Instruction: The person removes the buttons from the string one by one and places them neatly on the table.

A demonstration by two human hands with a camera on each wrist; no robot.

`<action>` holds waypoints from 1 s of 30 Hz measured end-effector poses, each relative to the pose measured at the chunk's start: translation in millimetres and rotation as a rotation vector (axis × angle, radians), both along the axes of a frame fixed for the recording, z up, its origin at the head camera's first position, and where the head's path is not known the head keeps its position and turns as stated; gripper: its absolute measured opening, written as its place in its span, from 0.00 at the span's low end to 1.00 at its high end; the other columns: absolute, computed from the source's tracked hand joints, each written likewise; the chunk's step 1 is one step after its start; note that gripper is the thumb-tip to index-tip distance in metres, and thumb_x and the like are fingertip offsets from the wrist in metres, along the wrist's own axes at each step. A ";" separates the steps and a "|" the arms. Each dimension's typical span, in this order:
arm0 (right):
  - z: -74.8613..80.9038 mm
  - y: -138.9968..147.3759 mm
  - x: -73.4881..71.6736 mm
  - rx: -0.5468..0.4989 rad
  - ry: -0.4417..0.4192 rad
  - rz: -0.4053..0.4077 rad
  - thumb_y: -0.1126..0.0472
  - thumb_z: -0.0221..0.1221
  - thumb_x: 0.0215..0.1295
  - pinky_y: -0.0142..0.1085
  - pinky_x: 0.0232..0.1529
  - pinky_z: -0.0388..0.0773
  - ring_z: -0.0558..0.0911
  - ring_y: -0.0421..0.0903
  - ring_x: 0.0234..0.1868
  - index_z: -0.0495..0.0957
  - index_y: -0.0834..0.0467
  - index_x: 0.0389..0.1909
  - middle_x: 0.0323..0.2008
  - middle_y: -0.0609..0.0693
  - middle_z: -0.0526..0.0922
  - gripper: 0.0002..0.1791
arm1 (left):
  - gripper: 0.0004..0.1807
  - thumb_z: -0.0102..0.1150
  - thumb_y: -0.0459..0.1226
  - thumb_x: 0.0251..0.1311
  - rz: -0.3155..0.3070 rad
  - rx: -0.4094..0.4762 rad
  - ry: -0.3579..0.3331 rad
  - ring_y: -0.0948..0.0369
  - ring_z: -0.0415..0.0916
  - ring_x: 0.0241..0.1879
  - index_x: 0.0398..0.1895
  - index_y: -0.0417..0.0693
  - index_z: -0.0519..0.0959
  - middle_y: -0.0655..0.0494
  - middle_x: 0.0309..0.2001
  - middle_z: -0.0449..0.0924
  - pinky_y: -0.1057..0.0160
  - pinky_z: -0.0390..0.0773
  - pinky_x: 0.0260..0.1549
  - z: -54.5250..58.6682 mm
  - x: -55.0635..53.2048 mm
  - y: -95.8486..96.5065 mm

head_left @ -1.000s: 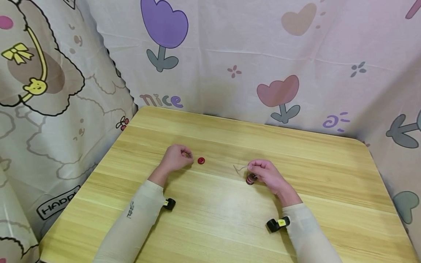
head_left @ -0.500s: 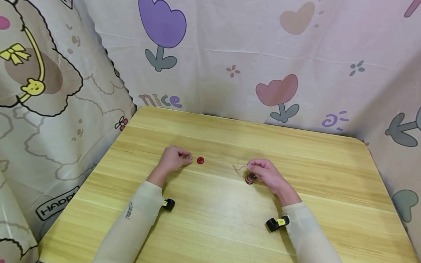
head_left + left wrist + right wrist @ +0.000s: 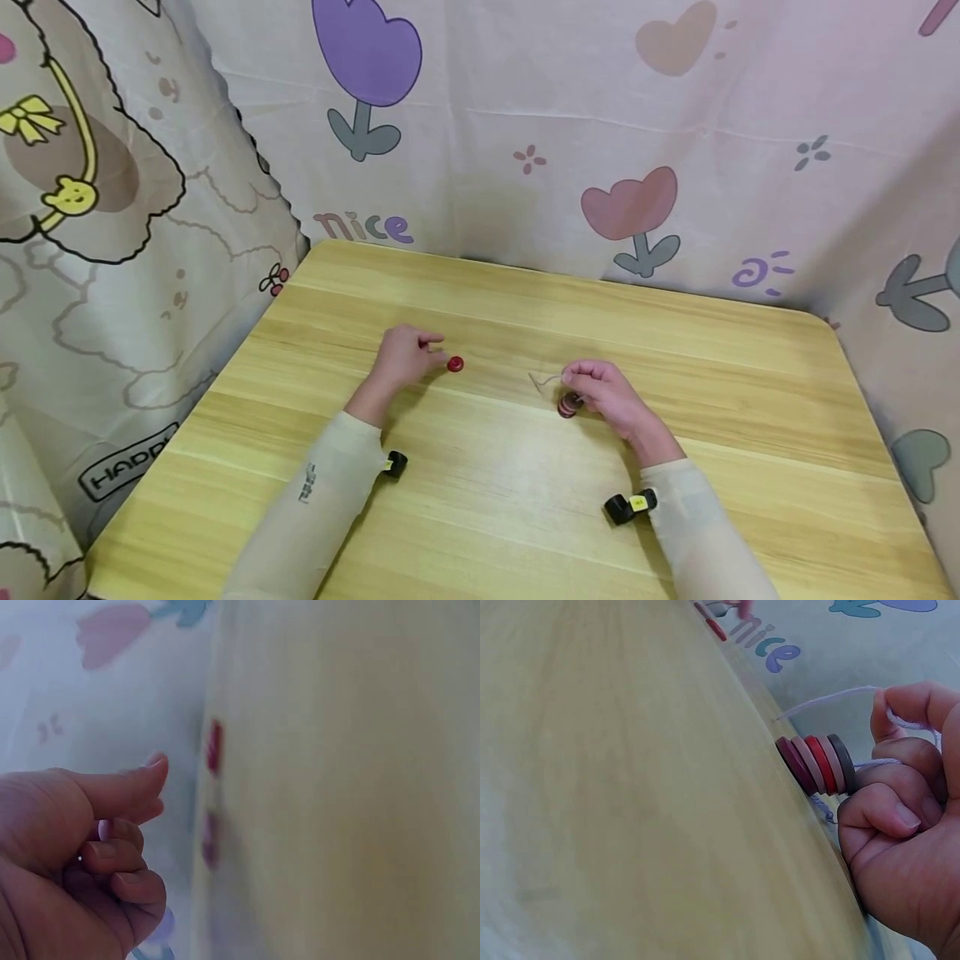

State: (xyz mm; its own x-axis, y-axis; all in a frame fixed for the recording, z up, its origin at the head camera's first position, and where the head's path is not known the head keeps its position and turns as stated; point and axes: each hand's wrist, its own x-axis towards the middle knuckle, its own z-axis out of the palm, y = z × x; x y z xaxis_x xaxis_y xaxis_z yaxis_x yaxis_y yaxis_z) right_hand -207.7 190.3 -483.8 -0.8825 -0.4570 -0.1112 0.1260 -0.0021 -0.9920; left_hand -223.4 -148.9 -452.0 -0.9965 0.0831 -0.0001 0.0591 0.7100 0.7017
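My right hand (image 3: 606, 393) pinches a pale cord (image 3: 829, 697) between thumb and forefinger, its free end jutting left. A stack of threaded buttons (image 3: 815, 763), maroon, pink, red and dark grey, hangs on that cord low over the table. The other right fingers curl, with cord running into them. My left hand (image 3: 407, 353) is over the table, thumb and forefinger extended and its other fingers curled; nothing shows between the fingertips. A loose red button (image 3: 455, 364) lies right by its thumb. In the left wrist view, a blurred mauve button (image 3: 211, 840) lies near the red one.
The wooden table (image 3: 480, 500) meets a printed cloth (image 3: 495, 200) along its far edge. More patterned cloth (image 3: 150, 333) hangs at the left. Small black cameras (image 3: 630, 506) are strapped to both wrists.
My left hand has parted its thumb and forefinger and moved right to the red button. The right hand keeps its hold on the cord, nearly still.
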 end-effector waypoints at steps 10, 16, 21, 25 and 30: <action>0.7 1.0 -1.4 0.000 -0.013 0.007 0.57 0.57 0.65 0.33 0.23 0.72 0.66 0.42 0.16 0.70 0.77 0.41 0.21 0.55 0.72 0.23 | 0.18 0.66 0.41 0.55 -0.215 0.179 -0.029 0.63 0.62 0.15 0.48 0.42 0.82 0.55 0.16 0.69 0.66 0.65 0.16 18.1 0.9 88.7; -0.3 0.2 -1.8 -0.021 -0.029 0.022 0.56 0.57 0.66 0.41 0.32 0.78 0.76 0.48 0.24 0.69 0.79 0.42 0.28 0.66 0.76 0.25 | 0.17 0.66 0.43 0.55 -0.316 0.204 -0.121 0.64 0.61 0.14 0.46 0.45 0.83 0.57 0.15 0.67 0.68 0.62 0.14 2.7 5.2 122.8; -2.2 -0.8 -1.5 -0.036 -0.043 0.033 0.56 0.57 0.66 0.46 0.36 0.78 0.78 0.51 0.28 0.70 0.78 0.42 0.34 0.73 0.76 0.23 | 0.08 0.66 0.43 0.55 -0.342 0.218 -0.096 0.65 0.64 0.17 0.36 0.51 0.86 0.57 0.17 0.73 0.68 0.64 0.17 -4.9 6.5 130.6; -2.4 -0.3 -1.8 -0.028 -0.042 0.033 0.57 0.56 0.67 0.45 0.34 0.78 0.77 0.50 0.27 0.70 0.78 0.41 0.32 0.70 0.76 0.23 | 0.04 0.64 0.41 0.58 -0.351 0.219 -0.087 0.64 0.64 0.19 0.30 0.53 0.85 0.58 0.18 0.72 0.68 0.65 0.18 -7.6 6.0 132.5; -1.3 0.7 -2.7 -0.002 -0.033 0.024 0.55 0.55 0.67 0.38 0.28 0.75 0.74 0.48 0.24 0.69 0.77 0.42 0.26 0.62 0.74 0.24 | 0.07 0.58 0.40 0.62 -0.363 0.223 -0.054 0.62 0.66 0.21 0.32 0.47 0.83 0.57 0.20 0.71 0.66 0.67 0.21 -8.3 4.1 133.1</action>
